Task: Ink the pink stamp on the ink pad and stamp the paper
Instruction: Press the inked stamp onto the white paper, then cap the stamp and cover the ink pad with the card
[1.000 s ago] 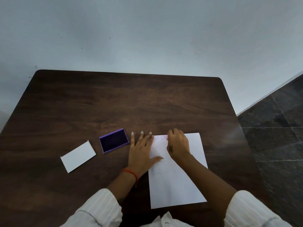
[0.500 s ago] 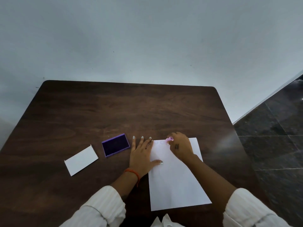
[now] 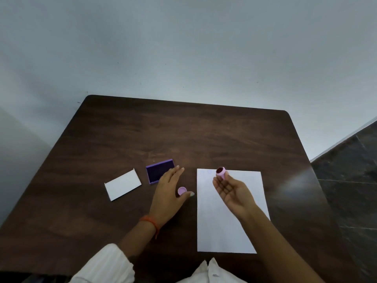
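My right hand (image 3: 232, 190) is turned palm up above the white paper (image 3: 226, 221) and pinches the small pink stamp (image 3: 221, 173) at its fingertips. The stamp's dark inked face points up and away from the sheet. My left hand (image 3: 169, 190) lies on the table left of the paper, and a small pink cap (image 3: 182, 190) sits between its thumb and fingers. The open purple ink pad (image 3: 160, 170) lies just beyond my left fingertips. Faint marks show near the paper's top left edge.
A white card (image 3: 122, 184) lies left of the ink pad on the dark wooden table (image 3: 183, 135). The table's far edge meets a pale wall. Dark floor tiles show beyond the right edge.
My right hand lifted the stamp off the paper's top edge and turned it face up. My left hand slid off the paper onto the table, and the pink cap now shows there.
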Tool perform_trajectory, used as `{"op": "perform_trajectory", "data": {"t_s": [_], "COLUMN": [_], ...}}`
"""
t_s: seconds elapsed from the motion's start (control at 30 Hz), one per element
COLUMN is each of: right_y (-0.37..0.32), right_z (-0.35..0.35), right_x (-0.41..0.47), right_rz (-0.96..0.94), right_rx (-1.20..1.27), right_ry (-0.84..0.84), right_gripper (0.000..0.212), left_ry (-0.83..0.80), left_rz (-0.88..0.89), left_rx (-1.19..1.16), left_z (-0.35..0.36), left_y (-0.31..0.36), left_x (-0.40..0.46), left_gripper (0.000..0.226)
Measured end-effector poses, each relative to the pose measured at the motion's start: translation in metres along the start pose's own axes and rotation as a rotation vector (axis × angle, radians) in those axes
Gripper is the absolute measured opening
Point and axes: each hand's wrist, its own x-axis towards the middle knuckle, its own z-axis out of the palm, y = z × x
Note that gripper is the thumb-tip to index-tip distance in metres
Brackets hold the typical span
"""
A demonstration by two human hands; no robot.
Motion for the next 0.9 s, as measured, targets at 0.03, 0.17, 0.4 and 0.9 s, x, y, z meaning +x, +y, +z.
{"op": "perform_trajectory", "data": {"t_s": [0.03, 0.17, 0.4, 0.9], "right_y": [0.010, 0.043, 0.060, 0.066], "right_z": [0.000, -0.003, -0.006, -0.007], "right_x": [-0.002, -0.002, 0.005, 0.010], "right_rz": [0.029, 0.132, 0.144, 0.116], "right_rx": [0.008, -0.023, -0.095, -0.125], "right_ry": [-0.010, -0.023, 0.014, 0.001], "right_gripper": [0.017, 0.016, 0.016, 0.017], "left_ry": [0.007, 0.003, -0.005, 0.080], "left_rz": [-0.011, -0.107, -0.167, -0.171], "left_rx": [0.004, 0.007, -0.005, 0.060], "left_z": [-0.001, 0.004, 0.017, 0.029], "left_y": [-0.005, -0.020, -0.023, -0.018], "left_x": [-0.007, -0.027, -0.026, -0.011], "left_gripper": [0.072, 0.071, 0.065, 0.036]}}
